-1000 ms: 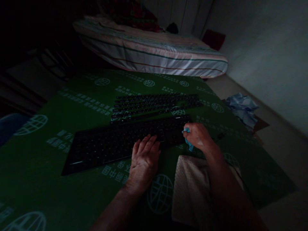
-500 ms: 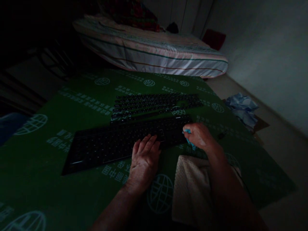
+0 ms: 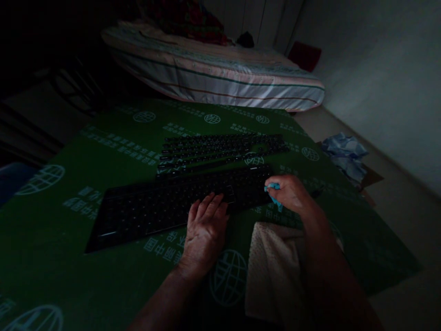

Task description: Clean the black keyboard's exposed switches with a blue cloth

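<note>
A black keyboard base (image 3: 138, 214) lies slantwise on the green table, its surface dotted with small light spots. My left hand (image 3: 206, 223) rests on its near edge, fingers stretched out over the base. My right hand (image 3: 289, 193) is closed round a crumpled blue cloth (image 3: 275, 197), which pokes out between thumb and fingers at the base's right end. Behind the base, black keycaps (image 3: 206, 146) lie in several rows on the table. The dim light hides fine detail.
A beige towel (image 3: 272, 266) lies near me, partly under my right forearm. A small dark object (image 3: 317, 192) sits beyond my right wrist. The green table (image 3: 113, 294) reaches to a bed (image 3: 220, 89) at the back. Crumpled plastic (image 3: 344, 151) lies on the floor at right.
My right hand has moved slightly right with the blue cloth, around the right end of the keyboard base. My left hand stays in place on the base.
</note>
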A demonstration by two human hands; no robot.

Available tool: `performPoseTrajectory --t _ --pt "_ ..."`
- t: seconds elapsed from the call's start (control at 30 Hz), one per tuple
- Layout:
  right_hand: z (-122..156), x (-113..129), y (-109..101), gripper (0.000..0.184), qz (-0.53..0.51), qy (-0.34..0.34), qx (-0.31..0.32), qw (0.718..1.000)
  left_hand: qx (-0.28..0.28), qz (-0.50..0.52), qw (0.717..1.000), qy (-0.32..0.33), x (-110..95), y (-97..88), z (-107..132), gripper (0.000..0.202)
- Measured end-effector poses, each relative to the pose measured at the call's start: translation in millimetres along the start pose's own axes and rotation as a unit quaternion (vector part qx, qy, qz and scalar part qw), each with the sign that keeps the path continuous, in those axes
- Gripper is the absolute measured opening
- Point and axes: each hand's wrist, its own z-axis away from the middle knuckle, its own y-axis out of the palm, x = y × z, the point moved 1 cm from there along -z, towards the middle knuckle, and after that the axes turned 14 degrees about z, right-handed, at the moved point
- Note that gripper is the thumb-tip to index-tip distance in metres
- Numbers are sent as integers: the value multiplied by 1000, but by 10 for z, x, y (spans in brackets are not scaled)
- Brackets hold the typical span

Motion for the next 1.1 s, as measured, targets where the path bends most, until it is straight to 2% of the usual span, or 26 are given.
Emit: performPoseTrajectory --t 0.13,0.3,0.53,0.67,0.77,1.0,1.1 --pt "-21 84 43 20 52 -26 -4 998 5 6 1000 -1 -5 -6 -3 22" --pt "-5 147 -9 22 88 -41 58 994 7 3 1000 -8 -12 -9 5 23" --pt "48 187 -60 20 113 -19 62 991 12 7 1000 -17 -16 -15 -6 24" --pt "55 237 -67 20 94 -42 89 991 5 4 1000 -12 -21 -21 -16 25" --pt "58 253 -67 20 63 -49 84 993 7 1 1000 -6 -19 -22 -16 24" --pt "81 84 -93 17 20 24 50 998 14 4 1000 -14 -4 -8 -7 25" --pt "81 114 -81 16 27 16 52 998 18 7 1000 -18 -3 -6 -9 25"
